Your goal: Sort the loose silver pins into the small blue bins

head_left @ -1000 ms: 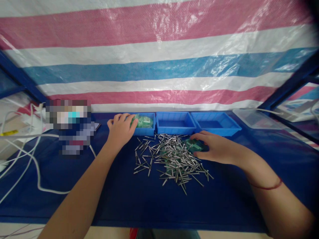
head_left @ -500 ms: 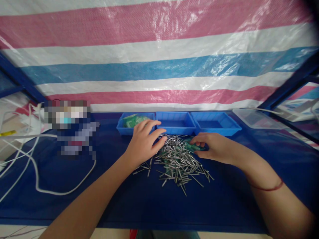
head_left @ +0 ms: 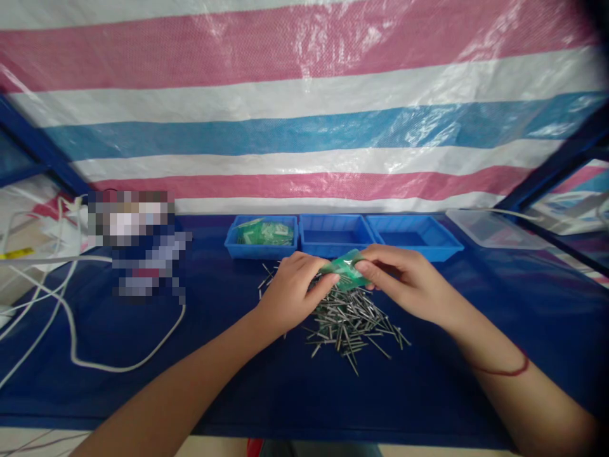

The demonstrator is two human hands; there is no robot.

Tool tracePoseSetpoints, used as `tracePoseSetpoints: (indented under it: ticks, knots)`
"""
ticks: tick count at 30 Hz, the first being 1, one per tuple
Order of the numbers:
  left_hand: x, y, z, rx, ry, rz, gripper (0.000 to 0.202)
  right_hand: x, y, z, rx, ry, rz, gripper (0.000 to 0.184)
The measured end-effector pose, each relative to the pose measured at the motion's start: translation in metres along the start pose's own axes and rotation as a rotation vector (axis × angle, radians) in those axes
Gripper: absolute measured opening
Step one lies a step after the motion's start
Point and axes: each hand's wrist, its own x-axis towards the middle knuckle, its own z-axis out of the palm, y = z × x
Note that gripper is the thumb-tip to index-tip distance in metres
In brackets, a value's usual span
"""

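Note:
A small green plastic bag (head_left: 346, 269) is stretched between my two hands, just above a heap of metal pop rivets (head_left: 352, 317). My left hand (head_left: 297, 289) is closed on the bag's left end, thumb on the near side. Its right end is pinched between thumb and fingers of my right hand (head_left: 404, 273). Whether anything is inside the bag, I cannot make out. Behind the heap, the left blue bin (head_left: 261, 254) holds several green bags (head_left: 266, 233).
A middle blue bin (head_left: 337, 249) and a right blue bin (head_left: 413, 254) stand in the same row. Farther right lies a clear plastic lid (head_left: 492, 230). White cables (head_left: 104, 368) loop over the blue table (head_left: 228, 393) at left. A striped sheet (head_left: 304, 136) hangs behind.
My right hand has lifted the green bag off the rivets and brought it up toward the middle. My left hand has moved right and down and closed on its other end.

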Motion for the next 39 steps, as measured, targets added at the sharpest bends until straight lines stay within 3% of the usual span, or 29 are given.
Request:
tracePoseSetpoints:
  ticks: [8,16,21,28,35,39]
  knots:
    - [0.000,0.003,-0.001,-0.185,0.026,-0.250,0.028,0.002,0.004,0.004,0.264,0.029,0.159,0.020]
    - [0.002,-0.004,0.002,-0.382,0.127,-0.397,0.019,0.002,0.004,0.004,0.282,0.124,0.204,0.025]
    - [0.002,-0.009,0.005,-0.532,0.131,-0.428,0.017,0.004,0.005,0.007,0.320,0.190,0.289,0.028]
    - [0.004,-0.003,0.004,-0.614,0.108,-0.447,0.024,0.005,0.008,0.008,0.431,0.290,0.284,0.027]
    - [0.003,-0.009,0.004,-0.508,0.121,-0.452,0.018,0.006,0.007,0.017,0.357,0.306,0.214,0.017]
    - [0.005,-0.013,-0.003,-0.397,0.081,-0.356,0.022,0.003,0.010,0.022,0.278,0.291,0.128,0.015]
